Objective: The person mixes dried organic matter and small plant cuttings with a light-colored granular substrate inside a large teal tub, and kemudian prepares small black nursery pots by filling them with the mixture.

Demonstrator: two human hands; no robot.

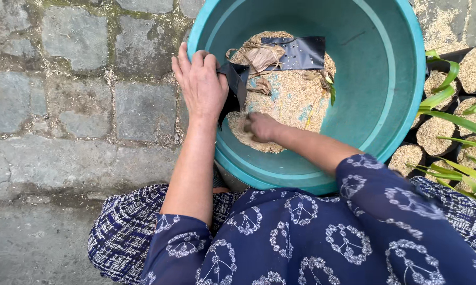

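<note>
Two hands (201, 87) (260, 126), one basin (401, 79), maybe two bags (300, 53).

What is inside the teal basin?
Inside the teal basin: a heap of rice husks, dried leaf scraps, black plastic bags. The right hand digs into husks; the left hand holds one bag. The bag's contents are hidden.

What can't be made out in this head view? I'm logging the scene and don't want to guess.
- Right hand: fingertips buried in the rice husks; what they grip is hidden.
- Black plastic bag: the part under the left hand is covered, so its opening is unseen.
- Teal basin: top rim cut off by the frame edge.
- Filled seedling bags: partly cut off at the right edge and screened by green leaves.
</note>
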